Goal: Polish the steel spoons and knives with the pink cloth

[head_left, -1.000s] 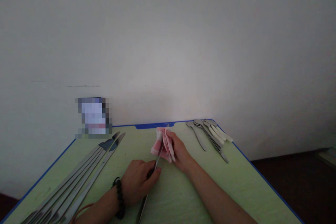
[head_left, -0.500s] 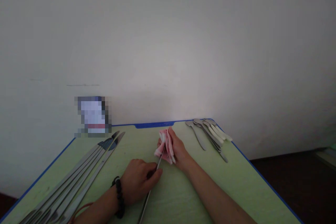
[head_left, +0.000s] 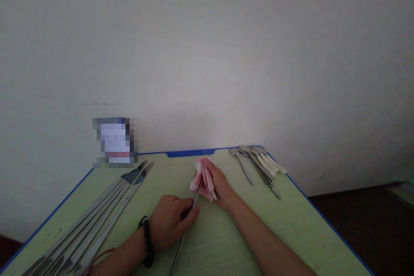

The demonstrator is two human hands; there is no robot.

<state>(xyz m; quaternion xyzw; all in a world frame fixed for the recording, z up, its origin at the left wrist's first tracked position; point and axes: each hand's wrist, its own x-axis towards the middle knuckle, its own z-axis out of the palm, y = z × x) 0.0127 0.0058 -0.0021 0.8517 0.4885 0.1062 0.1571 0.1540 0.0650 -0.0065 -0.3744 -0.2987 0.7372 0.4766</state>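
Note:
A long thin metal utensil (head_left: 178,252) slants up from the table's near side between my hands. My left hand (head_left: 171,217), with a dark bead bracelet at its wrist, pinches its shaft between thumb and fingers. Its far end runs into a folded pink and white cloth (head_left: 203,185), which hides its tip, so its kind cannot be made out. Wrapped around that cloth is my right hand (head_left: 220,183), its fingers partly covered by the fabric and closed about the utensil's end.
Several long metal cutlery pieces (head_left: 105,220) lie along the left of the green table (head_left: 223,241). To the back right are several spoons (head_left: 244,166), some with white handles (head_left: 270,164). A blurred-out upright device (head_left: 115,140) leans by the wall (head_left: 207,60).
My right hand and the cloth have shifted very slightly along the utensil's far end. My left hand keeps its grip almost in place.

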